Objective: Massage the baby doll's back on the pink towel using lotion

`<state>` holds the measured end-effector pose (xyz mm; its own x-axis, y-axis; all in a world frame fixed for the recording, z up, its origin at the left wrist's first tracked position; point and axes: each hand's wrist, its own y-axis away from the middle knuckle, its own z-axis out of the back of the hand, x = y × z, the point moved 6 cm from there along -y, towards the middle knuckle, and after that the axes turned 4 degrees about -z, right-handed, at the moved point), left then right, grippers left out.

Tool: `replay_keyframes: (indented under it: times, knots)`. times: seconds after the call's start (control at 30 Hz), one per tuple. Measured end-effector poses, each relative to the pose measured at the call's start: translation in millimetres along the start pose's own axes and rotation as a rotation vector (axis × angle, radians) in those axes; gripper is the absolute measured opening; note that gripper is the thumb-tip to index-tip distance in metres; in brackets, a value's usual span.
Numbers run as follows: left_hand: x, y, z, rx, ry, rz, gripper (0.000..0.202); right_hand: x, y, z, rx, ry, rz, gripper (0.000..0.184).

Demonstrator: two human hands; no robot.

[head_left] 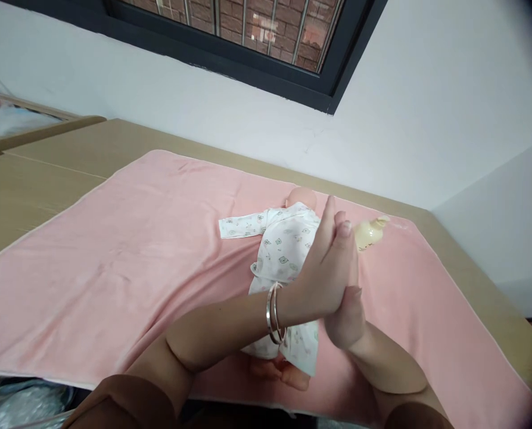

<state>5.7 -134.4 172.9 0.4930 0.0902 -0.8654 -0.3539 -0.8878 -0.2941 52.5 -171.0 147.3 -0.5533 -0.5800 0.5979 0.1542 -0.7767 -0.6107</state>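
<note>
Left hand point(317, 280), right hand point(346, 320) pressed together, fingers point(323, 229) extended, above doll point(288, 241) on pink blanket point(158, 238).

A dark-framed window point(248, 30) sits in the white wall point(426, 107) above a wooden tabletop point(91, 149).

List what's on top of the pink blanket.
A white-clad baby doll and a cream pump bottle. The left hand and right hand hide part of the doll from view.
</note>
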Motion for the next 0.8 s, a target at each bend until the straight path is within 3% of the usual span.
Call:
replay_keyframes:
  times: [0.13, 0.27, 0.37, 0.47, 0.53, 0.63, 0.7, 0.8]
  knots:
    - [-15.4, -17.4, 26.3, -0.172, -0.082, -0.150, 0.053, 2.4, 9.1, -15.1, 0.096, -0.157, 0.094, 0.072]
    - [-17.7, -46.4, 59.9, -0.273, -0.020, -0.204, 0.046, -5.5, 1.7, -12.6, 0.097, -0.206, 0.115, 0.058]
    - [-2.4, -73.1, 92.8, -0.376, -0.073, -0.176, 0.043, -32.5, -15.5, -6.6, -0.020, -0.130, 0.032, 0.052]
    - [27.6, -95.9, 118.0, -0.428, -0.188, -0.060, 0.037, -78.9, -33.4, -8.2, -0.101, -0.010, -0.139, 0.056]
    - [47.7, -106.8, 123.4, -0.373, -0.270, 0.006, 0.030, -111.7, -40.6, -15.5, -0.087, 0.127, -0.266, 0.056]
    - [66.1, -114.3, 121.3, -0.276, -0.386, -0.017, 0.022, -142.2, -42.0, -38.3, 0.124, 0.376, -0.326, 0.052]
    - [75.1, -114.6, 120.8, -0.256, -0.477, -0.037, 0.018, -147.3, -38.8, -47.4, 0.189, 0.510, -0.311, 0.051]
    - [90.8, -113.8, 123.3, -0.224, -0.652, -0.028, 0.023, -143.7, -36.1, -47.5, 0.171, 0.545, -0.300, 0.049]
